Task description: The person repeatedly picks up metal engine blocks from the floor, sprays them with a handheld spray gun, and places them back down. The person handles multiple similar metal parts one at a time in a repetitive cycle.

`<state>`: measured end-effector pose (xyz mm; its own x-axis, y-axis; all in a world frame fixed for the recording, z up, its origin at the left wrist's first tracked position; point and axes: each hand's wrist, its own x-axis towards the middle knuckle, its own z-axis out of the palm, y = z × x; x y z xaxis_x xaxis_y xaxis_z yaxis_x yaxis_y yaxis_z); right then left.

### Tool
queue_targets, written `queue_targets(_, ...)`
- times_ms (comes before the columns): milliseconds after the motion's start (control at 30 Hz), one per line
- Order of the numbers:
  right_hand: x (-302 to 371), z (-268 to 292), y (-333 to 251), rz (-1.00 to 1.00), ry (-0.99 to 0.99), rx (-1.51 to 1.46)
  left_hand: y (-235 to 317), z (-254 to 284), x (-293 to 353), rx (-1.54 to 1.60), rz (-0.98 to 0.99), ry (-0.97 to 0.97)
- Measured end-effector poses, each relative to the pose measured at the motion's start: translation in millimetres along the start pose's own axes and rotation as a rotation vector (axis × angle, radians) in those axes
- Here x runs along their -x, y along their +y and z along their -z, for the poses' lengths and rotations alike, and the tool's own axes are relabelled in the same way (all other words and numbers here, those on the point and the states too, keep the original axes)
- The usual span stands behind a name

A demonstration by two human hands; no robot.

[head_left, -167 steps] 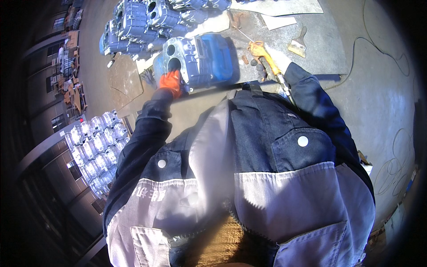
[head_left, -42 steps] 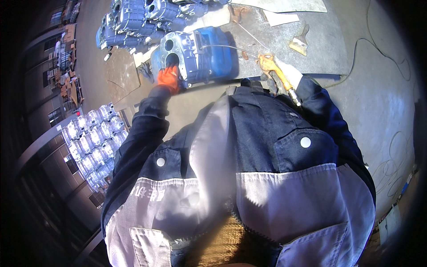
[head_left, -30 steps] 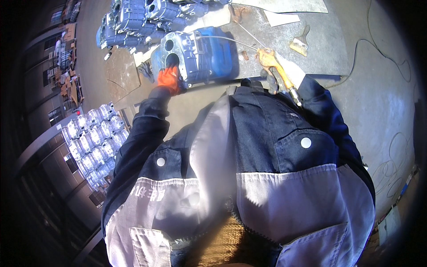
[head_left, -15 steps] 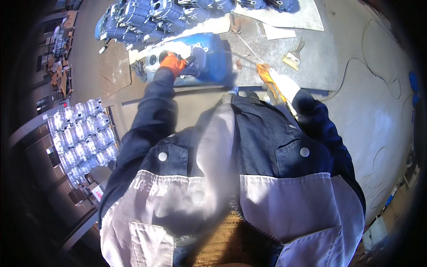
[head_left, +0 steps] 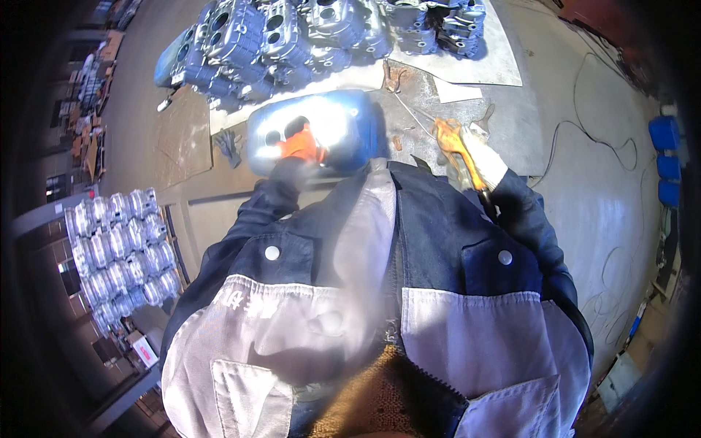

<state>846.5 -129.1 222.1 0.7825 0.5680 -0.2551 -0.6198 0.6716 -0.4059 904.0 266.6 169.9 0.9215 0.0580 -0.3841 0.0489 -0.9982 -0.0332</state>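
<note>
Table (head_left: 522,128) surface at eleven o'clock bears a glare-washed casting (head_left: 328,120) on a blue support (head_left: 374,135); the left hand (head_left: 298,146) touches it, its fingers' grip unclear. At two o'clock, the right hand's (head_left: 478,152) fingers clasp an orange air gun (head_left: 468,166).

White lettering (head_left: 247,304), across grey-and-navy jacket (head_left: 467,328)
</note>
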Motion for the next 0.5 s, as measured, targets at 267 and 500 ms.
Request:
queue_targets(267, -34, -24, 27, 0.274, 0.365, 0.128, -81, -22, -31, 0.081, -0.568, 0.005)
queue_targets(500, -16, -14, 39, 0.14, 0.241, 0.047, -74, 76, -55, 0.2, -0.416, -0.001)
